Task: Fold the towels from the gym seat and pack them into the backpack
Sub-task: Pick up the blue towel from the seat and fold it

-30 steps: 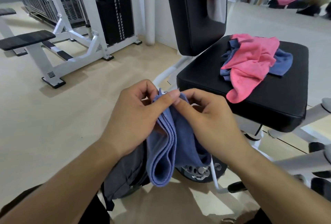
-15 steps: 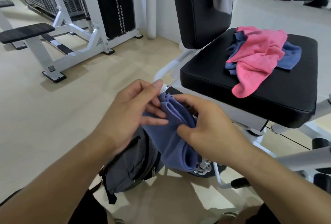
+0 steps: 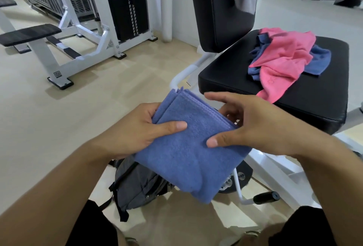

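Above the backpack (image 3: 137,184) | left hand (image 3: 135,129) grips folded blue towel (image 3: 188,147) | right hand (image 3: 255,126) pinches it

Backpack (image 3: 137,184) opening behind folded towel (image 3: 188,147)

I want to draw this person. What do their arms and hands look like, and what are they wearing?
Both arms are bare right up to the picture's edge: no sleeves show. The left hand and right hand wear no gloves, rings, watch or bands that I can see. The nails are short and plain. Dark clothing shows at the bottom, by the legs.
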Demonstrator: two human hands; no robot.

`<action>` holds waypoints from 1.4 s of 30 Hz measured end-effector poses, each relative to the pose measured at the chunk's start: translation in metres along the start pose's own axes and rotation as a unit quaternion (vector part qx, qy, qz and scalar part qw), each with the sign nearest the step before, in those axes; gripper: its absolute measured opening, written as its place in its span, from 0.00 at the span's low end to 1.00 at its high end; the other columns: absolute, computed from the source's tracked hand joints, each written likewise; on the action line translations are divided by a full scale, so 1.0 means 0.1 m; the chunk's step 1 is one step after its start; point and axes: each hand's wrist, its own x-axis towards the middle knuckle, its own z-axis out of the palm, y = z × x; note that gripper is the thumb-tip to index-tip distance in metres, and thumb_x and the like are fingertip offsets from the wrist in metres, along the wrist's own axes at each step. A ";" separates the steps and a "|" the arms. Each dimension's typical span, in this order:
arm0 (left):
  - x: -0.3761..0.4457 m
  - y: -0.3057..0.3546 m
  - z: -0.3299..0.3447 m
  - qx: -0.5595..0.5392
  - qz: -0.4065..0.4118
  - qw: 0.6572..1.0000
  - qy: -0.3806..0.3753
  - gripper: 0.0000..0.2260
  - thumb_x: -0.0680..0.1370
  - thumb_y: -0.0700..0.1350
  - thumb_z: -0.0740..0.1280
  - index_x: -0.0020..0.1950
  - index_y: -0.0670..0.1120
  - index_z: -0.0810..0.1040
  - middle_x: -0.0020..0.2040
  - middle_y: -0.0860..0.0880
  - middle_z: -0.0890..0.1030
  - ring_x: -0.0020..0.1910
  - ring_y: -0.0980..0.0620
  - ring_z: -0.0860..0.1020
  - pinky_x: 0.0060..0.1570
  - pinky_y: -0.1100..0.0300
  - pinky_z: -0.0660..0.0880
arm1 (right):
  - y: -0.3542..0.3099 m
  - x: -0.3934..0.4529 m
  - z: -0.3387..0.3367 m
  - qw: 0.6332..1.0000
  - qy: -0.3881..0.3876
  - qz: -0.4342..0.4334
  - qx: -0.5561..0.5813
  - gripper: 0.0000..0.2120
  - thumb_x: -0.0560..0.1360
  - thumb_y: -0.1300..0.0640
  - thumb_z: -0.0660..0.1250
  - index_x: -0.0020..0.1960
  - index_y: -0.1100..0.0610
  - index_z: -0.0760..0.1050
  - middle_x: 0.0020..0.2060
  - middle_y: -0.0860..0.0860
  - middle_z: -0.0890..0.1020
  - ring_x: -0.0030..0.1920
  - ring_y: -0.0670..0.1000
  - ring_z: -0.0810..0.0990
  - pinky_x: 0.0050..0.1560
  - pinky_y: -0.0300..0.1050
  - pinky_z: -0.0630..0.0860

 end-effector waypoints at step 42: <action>0.07 -0.01 -0.16 -0.127 0.032 0.983 -0.130 0.27 0.75 0.53 0.73 0.72 0.50 0.74 0.71 0.49 0.77 0.69 0.47 0.76 0.63 0.56 0.77 | 0.05 -0.04 0.19 0.951 0.193 -0.139 -0.196 0.28 0.69 0.42 0.69 0.69 0.43 0.75 0.53 0.42 0.80 0.54 0.48 0.77 0.54 0.52 0.76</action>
